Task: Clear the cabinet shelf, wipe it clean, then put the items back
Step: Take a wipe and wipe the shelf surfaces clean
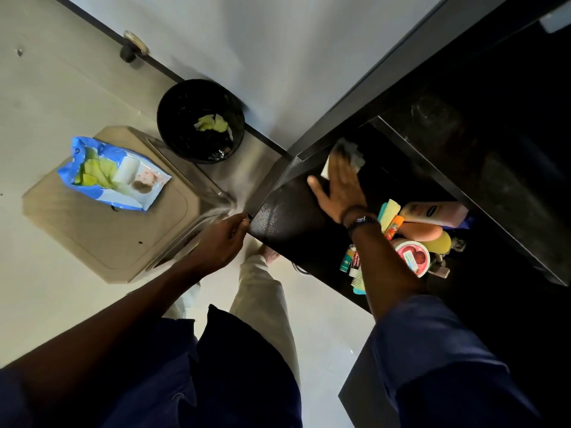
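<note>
Cabinet shelf (293,223): dark board, directly below the person, its left half bare and faintly speckled. Right hand (338,189) lies flat, fingers straight and thumb splayed, pressing a white wipe (349,151) into the shelf's far left corner. Left hand (222,239) has its fingers curled round the shelf's near left corner, apparently bracing it. Toiletries are bunched at the shelf's right end, among them a lotion bottle (432,211) and a red-lidded tub (412,256), so that end looks unwiped. Left of the shelf, on the floor: a black bin (173,100) with yellow-green scraps inside, and further left a blue wipes packet (114,174) on a beige lid. Judgement: wiping step in progress. To do it well, keep the palm flat so the wipe does not bunch up, work from the back corner toward the front edge in overlapping passes, hold the brace, then shift the toiletries off and cover the right end.
</note>
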Tool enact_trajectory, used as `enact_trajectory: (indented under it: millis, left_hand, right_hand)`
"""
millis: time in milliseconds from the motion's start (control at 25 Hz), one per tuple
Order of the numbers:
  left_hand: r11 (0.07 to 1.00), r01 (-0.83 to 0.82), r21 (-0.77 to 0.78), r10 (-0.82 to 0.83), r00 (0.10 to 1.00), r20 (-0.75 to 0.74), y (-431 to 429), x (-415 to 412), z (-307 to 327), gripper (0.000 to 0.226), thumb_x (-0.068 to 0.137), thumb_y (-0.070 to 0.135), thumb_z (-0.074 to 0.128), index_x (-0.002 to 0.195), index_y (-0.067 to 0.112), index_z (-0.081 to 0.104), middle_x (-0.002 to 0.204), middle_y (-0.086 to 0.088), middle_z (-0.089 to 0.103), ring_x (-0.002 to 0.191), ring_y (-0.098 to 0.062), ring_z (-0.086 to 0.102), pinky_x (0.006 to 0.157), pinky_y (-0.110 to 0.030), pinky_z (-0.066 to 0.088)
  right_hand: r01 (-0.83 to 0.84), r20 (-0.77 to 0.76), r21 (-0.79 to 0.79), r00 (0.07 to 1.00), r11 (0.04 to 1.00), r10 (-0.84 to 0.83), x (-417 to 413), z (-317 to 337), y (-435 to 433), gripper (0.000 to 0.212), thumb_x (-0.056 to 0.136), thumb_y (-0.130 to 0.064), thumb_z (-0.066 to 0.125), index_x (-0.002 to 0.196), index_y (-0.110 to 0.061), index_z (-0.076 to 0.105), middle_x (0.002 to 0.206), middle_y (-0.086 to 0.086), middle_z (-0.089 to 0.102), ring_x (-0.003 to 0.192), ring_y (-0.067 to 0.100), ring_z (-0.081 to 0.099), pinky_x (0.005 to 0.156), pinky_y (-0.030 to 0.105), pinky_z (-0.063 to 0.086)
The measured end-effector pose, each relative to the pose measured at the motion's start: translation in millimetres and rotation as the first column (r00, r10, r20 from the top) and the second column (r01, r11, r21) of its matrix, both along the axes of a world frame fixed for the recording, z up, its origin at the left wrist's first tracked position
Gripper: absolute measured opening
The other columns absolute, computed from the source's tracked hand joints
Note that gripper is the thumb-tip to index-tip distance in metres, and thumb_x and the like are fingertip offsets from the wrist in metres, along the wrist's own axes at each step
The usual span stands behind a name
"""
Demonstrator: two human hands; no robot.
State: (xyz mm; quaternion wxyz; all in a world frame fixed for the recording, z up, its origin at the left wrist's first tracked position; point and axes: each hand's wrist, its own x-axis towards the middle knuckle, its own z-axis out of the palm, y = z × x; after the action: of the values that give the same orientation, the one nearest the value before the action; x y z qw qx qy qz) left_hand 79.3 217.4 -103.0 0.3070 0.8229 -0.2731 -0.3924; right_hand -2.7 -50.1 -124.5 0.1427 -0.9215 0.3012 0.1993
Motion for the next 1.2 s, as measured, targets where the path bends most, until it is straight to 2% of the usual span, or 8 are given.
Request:
enact_trajectory:
  millis: [160, 400, 560, 640, 760, 840, 1040, 1200]
  left_hand:
    - [0.999, -0.026, -0.019, 0.025, 0.999, -0.047, 1, -3, 3, 0.029, 0.098, 0.030, 0.037, 0.102, 0.013, 0.060, 0.085, -0.008, 0.067, 0.081, -0.026, 0.062, 0.077, -0.043, 0.050]
    - [0.994, -0.106, -0.025, 0.104, 0.991, -0.088, -6, -4, 16, 0.030, 0.100, 0.017, 0.039, 0.114, -0.001, 0.059, 0.099, -0.015, 0.068, 0.094, -0.027, 0.060, 0.068, -0.017, 0.030]
    - [0.997, -0.078, -0.029, 0.076, 0.994, -0.076, 1, -3, 19, 0.030, 0.100, 0.022, 0.038, 0.111, 0.002, 0.058, 0.087, -0.010, 0.065, 0.083, -0.023, 0.060, 0.067, -0.024, 0.034]
    - [0.998, -0.050, -0.039, 0.047, 0.995, -0.084, 7, -4, 15, 0.029, 0.100, 0.022, 0.038, 0.111, 0.003, 0.057, 0.081, -0.008, 0.062, 0.077, -0.022, 0.058, 0.067, -0.027, 0.037]
    - [0.999, -0.030, 0.024, 0.032, 0.995, -0.097, 19, -10, 5, 0.040, 0.100, 0.027, 0.039, 0.127, 0.002, 0.052, 0.105, -0.027, 0.064, 0.099, -0.037, 0.059, 0.087, -0.036, 0.045]
    - [0.998, -0.021, 0.056, 0.027, 0.994, -0.107, 25, -12, 4, 0.043, 0.099, 0.029, 0.039, 0.131, 0.002, 0.049, 0.107, -0.031, 0.062, 0.103, -0.041, 0.058, 0.089, -0.039, 0.045]
    - [0.996, -0.020, -0.090, 0.013, 0.997, -0.080, 16, -15, 10, 0.031, 0.101, 0.022, 0.034, 0.106, -0.002, 0.055, 0.086, -0.015, 0.063, 0.072, -0.017, 0.055, 0.072, -0.032, 0.040]
    - [0.992, -0.060, -0.111, 0.041, 0.984, -0.171, 11, -25, 8, 0.027, 0.101, 0.026, 0.033, 0.112, 0.010, 0.053, 0.075, 0.000, 0.058, 0.066, -0.014, 0.050, 0.073, -0.036, 0.043]
  right_hand:
    - [0.113, -0.067, 0.063, 0.992, 0.992, -0.109, 37, 2, 19, 0.084, 0.094, -0.062, 0.028, 0.150, -0.004, 0.006, 0.159, 0.016, 0.005, 0.148, 0.026, 0.002, 0.121, 0.040, -0.001]
    - [-0.195, 0.024, 0.091, 0.981, 0.977, 0.193, -39, 5, 148, 0.085, 0.091, -0.067, 0.010, 0.151, -0.007, 0.010, 0.160, 0.010, 0.007, 0.149, 0.024, 0.003, 0.121, 0.038, 0.007]
    - [-0.434, 0.076, 0.090, 0.900, 0.896, 0.428, -45, -1, 130, 0.078, 0.093, -0.063, 0.008, 0.151, -0.011, 0.017, 0.159, 0.007, 0.017, 0.147, 0.021, 0.014, 0.117, 0.042, 0.024]
    - [-0.375, 0.074, 0.025, 0.925, 0.927, 0.372, -16, -7, 97, 0.077, 0.093, -0.063, 0.010, 0.151, -0.013, 0.014, 0.159, 0.006, 0.015, 0.147, 0.020, 0.013, 0.119, 0.040, 0.020]
    - [-0.237, 0.052, -0.059, 0.969, 0.970, 0.240, 20, -9, 67, 0.079, 0.091, -0.062, 0.017, 0.151, -0.011, 0.010, 0.160, 0.008, 0.010, 0.148, 0.021, 0.008, 0.121, 0.039, 0.013]
    - [-0.148, 0.067, -0.040, 0.986, 0.988, 0.150, 19, -12, 89, 0.080, 0.093, -0.061, 0.022, 0.152, -0.009, 0.008, 0.160, 0.010, 0.009, 0.148, 0.022, 0.006, 0.121, 0.040, 0.010]
    - [-0.173, 0.113, 0.133, 0.981, 0.976, 0.158, -62, -4, 200, 0.076, 0.094, -0.061, 0.016, 0.151, -0.011, 0.015, 0.160, 0.006, 0.013, 0.148, 0.019, 0.008, 0.120, 0.039, 0.014]
    - [-0.009, 0.019, 0.086, 1.000, 0.996, 0.007, -141, -9, 202, 0.069, 0.096, -0.059, 0.011, 0.148, -0.015, 0.023, 0.146, 0.009, 0.044, 0.134, 0.026, 0.043, 0.118, 0.041, 0.020]
